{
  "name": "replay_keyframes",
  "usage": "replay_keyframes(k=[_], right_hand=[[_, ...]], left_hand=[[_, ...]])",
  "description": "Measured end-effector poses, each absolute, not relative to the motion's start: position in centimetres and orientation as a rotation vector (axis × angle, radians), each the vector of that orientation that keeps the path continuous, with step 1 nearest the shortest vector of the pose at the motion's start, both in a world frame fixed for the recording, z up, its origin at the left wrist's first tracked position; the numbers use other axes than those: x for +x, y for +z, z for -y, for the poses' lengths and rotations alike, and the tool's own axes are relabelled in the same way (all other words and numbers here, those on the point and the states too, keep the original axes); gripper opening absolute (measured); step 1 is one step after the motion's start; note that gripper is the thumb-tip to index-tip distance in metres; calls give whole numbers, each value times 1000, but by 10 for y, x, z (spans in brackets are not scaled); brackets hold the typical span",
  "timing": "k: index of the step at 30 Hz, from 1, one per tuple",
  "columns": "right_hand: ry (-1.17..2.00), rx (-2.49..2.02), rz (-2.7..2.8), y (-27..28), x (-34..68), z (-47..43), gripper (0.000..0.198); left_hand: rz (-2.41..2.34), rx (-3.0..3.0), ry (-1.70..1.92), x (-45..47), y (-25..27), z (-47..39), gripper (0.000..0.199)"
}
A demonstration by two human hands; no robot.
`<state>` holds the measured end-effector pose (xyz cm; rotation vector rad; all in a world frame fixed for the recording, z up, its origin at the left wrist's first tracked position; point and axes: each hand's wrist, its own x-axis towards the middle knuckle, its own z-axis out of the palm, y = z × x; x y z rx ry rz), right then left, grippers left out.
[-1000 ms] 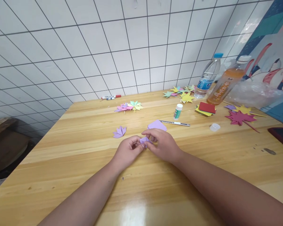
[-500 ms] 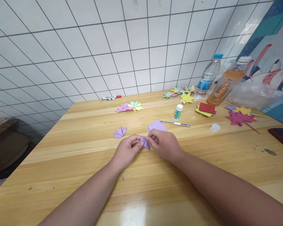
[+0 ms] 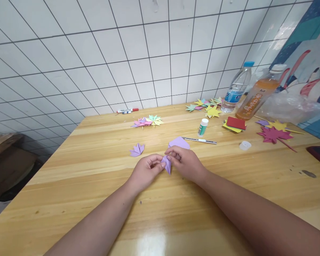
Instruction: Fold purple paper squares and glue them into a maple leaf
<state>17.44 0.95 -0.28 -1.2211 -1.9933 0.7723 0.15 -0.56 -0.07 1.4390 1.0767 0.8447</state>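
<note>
Between my two hands is a small piece of folded purple paper (image 3: 166,164), pointed at its lower end. My left hand (image 3: 147,170) pinches it from the left, thumb in front. On its right edge the fingers of my right hand (image 3: 186,161) are closed, with the fingertips at the top of the paper. A flat sheet of purple paper (image 3: 179,142) lies just beyond my right hand, partly covered by it. Left of that, a folded purple paper leaf (image 3: 137,150) rests on the wooden table (image 3: 101,185).
A utility knife (image 3: 200,140), a glue stick (image 3: 203,127) and its white cap (image 3: 245,145) lie beyond my right hand. Paper leaves (image 3: 154,120), markers (image 3: 127,111), a stack of coloured paper (image 3: 236,123), a water bottle (image 3: 237,87) and an orange drink bottle (image 3: 258,94) stand farther back.
The folded purple paper has turned slightly, and its pointed end shows more below my fingers. My right fingers have shifted a little at its upper edge. The view has moved slightly.
</note>
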Motion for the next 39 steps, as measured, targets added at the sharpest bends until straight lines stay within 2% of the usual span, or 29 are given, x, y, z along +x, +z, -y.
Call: replay_keyframes(k=[8,13,18,24,30,39], right_hand=[[745,-1187,2080,-1,173,-4,24],[957,-1163,1874,-5,170,-6,33],[985,-1227,1699,-3,172,-11,34],[909,-1163,1775,1,171,-9,13],[781,-1138,1855,1,172,-7,6],[654,-880,2028,-2,178,-9,38]], left_hand=[[-1067,1558,853,3,-5,6,12],[-1090,1479,877,3,-4,6,16],[-1203,1306,964,0,-2,3,26],[-1192,1232,954,0,-1,3,33],[-1195,1214,954,-1,-2,1,30],[-1147,1096,987,-4,8,2,32]])
